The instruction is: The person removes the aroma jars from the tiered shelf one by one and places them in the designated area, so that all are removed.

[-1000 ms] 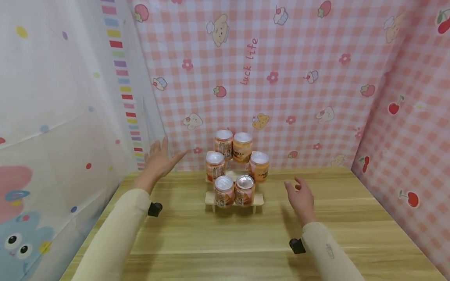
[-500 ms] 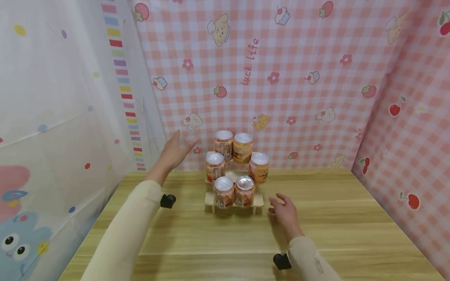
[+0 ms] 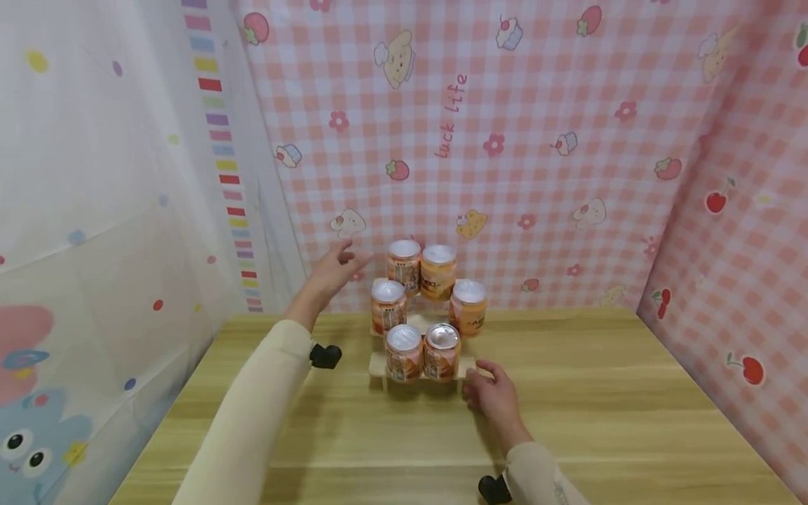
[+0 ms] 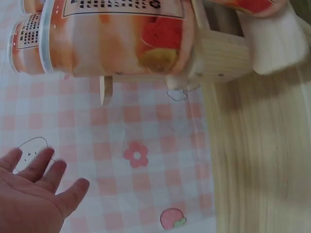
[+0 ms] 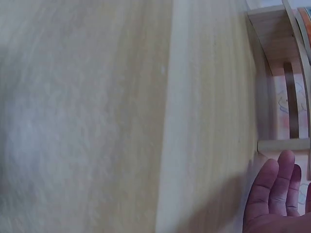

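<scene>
A small stepped wooden rack (image 3: 377, 365) stands on the table with several orange cans on its steps. On the top step are two cans, one with a yellow-orange label (image 3: 438, 279). Another pair, a left can (image 3: 388, 313) and a right can (image 3: 468, 313), sits apart on the middle step. Two cans (image 3: 404, 358) stand side by side at the front. My left hand (image 3: 334, 272) is in the air left of the top cans, fingers loosely bent and holding nothing. My right hand (image 3: 495, 396) is at the rack's front right corner, fingers relaxed; contact is unclear.
The wood-grain table (image 3: 600, 407) spreads around the rack. Behind it hangs a pink checked cloth (image 3: 536, 182), with a white dotted curtain (image 3: 126, 224) on the left and a cherry-print cloth (image 3: 726, 266) on the right. A black wrist mount (image 3: 325, 356) sits below my left sleeve.
My left hand has moved right, toward the top cans. My right hand has come left and down to the rack's front right corner. The cans and rack stay in place.
</scene>
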Motion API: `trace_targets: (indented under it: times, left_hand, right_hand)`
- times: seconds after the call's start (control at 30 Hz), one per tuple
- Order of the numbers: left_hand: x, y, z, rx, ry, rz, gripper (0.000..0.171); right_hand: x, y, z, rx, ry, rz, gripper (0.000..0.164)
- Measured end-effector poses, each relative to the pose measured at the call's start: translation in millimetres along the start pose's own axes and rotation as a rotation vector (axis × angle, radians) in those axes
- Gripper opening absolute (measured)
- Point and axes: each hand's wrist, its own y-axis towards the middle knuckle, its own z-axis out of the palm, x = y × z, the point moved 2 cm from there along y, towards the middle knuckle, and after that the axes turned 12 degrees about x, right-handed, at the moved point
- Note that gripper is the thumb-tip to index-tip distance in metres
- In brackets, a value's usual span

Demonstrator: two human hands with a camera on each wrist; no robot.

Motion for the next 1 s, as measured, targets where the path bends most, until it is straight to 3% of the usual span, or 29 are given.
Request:
trace_targets:
  times: [0.1,0.2,0.57,1.0]
  left_hand:
    - [-1.0,5.3,6.8,0.027,-0.049,0.044,0.084]
    - [-1.3,11.4,14.8,0.058,-0.041,0.068,0.081]
    - [-4.4,30.7,34.4,0.128,-0.026,0.098,0.076]
    - [-7.2,41.1,41.2,0.108,-0.046,0.093,0.067]
  right_hand:
    - [-3,-1,3,0.0,0.028,-0.012,0.04]
    - [-6,-1,3,-0.013,0.049,-0.025,0.04]
    - [-5,0,-1,-0.018,0.038,-0.049,0.037]
    - [-1,4,-1,-0.014,0.015,-0.032,0.035]
